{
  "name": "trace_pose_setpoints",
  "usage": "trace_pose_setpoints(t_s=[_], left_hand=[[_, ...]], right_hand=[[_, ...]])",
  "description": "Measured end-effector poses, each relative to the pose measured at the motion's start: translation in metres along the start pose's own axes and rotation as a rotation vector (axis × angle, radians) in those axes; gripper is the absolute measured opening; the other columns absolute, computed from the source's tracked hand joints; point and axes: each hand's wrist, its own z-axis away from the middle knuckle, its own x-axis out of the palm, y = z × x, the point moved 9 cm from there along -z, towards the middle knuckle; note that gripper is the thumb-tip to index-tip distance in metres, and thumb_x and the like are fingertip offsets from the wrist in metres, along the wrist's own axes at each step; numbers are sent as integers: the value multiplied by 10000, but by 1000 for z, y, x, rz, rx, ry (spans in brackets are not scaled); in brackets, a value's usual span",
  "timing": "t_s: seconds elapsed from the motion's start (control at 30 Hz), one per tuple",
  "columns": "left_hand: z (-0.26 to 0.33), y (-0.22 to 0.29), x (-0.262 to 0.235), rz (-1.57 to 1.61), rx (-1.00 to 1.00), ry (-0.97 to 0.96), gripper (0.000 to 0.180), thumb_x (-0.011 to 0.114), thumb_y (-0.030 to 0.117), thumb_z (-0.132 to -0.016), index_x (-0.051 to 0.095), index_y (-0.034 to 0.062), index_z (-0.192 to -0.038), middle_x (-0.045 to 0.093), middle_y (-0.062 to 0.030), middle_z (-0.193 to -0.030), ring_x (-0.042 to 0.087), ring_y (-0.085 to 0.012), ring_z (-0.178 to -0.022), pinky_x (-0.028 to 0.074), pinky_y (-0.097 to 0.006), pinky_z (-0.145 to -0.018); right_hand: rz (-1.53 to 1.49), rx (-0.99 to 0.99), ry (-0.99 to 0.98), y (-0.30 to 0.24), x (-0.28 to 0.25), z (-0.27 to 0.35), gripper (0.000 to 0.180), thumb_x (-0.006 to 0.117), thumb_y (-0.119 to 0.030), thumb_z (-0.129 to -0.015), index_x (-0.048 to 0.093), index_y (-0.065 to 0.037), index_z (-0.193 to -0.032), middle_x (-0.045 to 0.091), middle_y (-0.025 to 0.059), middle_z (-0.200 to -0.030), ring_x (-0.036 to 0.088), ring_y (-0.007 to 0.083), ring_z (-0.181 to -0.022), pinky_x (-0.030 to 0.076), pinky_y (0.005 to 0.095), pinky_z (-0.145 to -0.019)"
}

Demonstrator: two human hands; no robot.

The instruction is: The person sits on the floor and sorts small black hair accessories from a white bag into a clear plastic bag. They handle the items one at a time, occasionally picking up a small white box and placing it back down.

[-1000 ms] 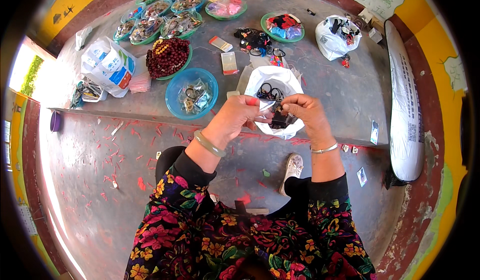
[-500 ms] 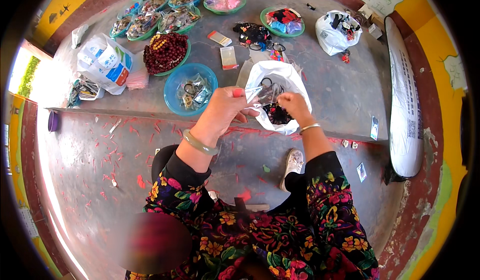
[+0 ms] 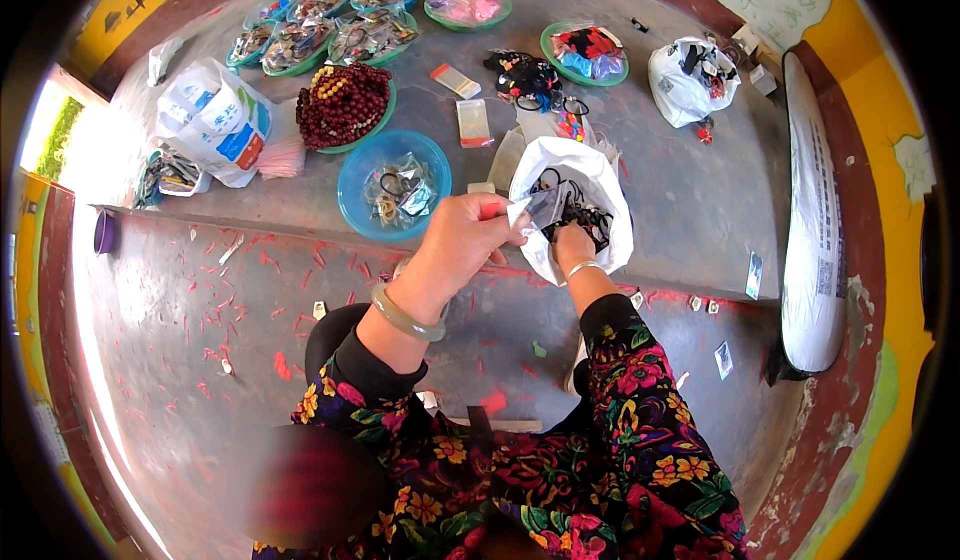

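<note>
My left hand (image 3: 460,240) pinches a small clear plastic bag (image 3: 544,208) at its edge, over the left rim of a white plastic sack (image 3: 612,178). Inside that sack lie dark hair ties (image 3: 598,222), some with small ornaments. My right hand (image 3: 574,248) reaches over the sack's near rim and down among them. Its fingers are pressed together, and the tips are partly hidden by the dark pile. Left of my hands stands a blue basin (image 3: 350,195) with small packed bags (image 3: 400,192) in it.
Beaded strands (image 3: 340,105) fill a green basin. Several basins of packets (image 3: 370,35) stand behind. A printed shopping bag (image 3: 215,125) is at left, another filled white bag (image 3: 680,100) at right. The raised ledge's edge (image 3: 690,287) runs below the sack.
My right hand has moved down into the white sack, among the hair ties. My left hand still holds the clear bag and has shifted slightly right and down. The view has shifted a little.
</note>
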Motion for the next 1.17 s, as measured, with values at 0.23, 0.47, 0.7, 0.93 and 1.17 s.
trace_pose_setpoints(t_s=[0.23,0.47,0.7,0.93,1.17], left_hand=[[-7,-7,3,41,66,19,173,623,152,-824,620,-15,-871,640,-58,-744,584,-83,-595,412,-199,-464],[0,-32,2,49,117,67,171,629,161,-820,614,-9,-834,626,-49,-708,619,-108,-650,428,-207,-469],[74,-60,56,-256,185,-135,169,549,153,-831,631,15,-780,618,-67,-628,593,-127,-507,465,-251,-447],[95,-69,70,-609,349,-239,138,533,185,-795,616,76,-789,583,-141,-653,597,-316,-621,469,-365,-560],[25,-73,59,-605,304,-232,101,604,103,-778,664,66,-851,624,-156,-723,644,-263,-677,494,-317,-631]], right_hand=[[-399,-45,46,21,-60,17,186,631,-225,-726,689,-92,-843,660,138,-796,633,295,-788,478,381,-736],[-1413,-68,-107,2,-171,133,171,603,-165,-833,655,-21,-909,655,3,-802,555,76,-681,424,235,-618],[-11,-638,361,-15,-216,309,180,539,-86,-754,619,-57,-912,533,117,-702,533,306,-659,430,405,-605],[82,-895,33,19,-170,326,150,537,-132,-741,575,-84,-878,513,56,-720,524,224,-699,408,339,-641],[32,-1010,-224,25,-150,256,149,551,-167,-756,573,-116,-894,476,4,-696,509,169,-684,394,306,-635]])
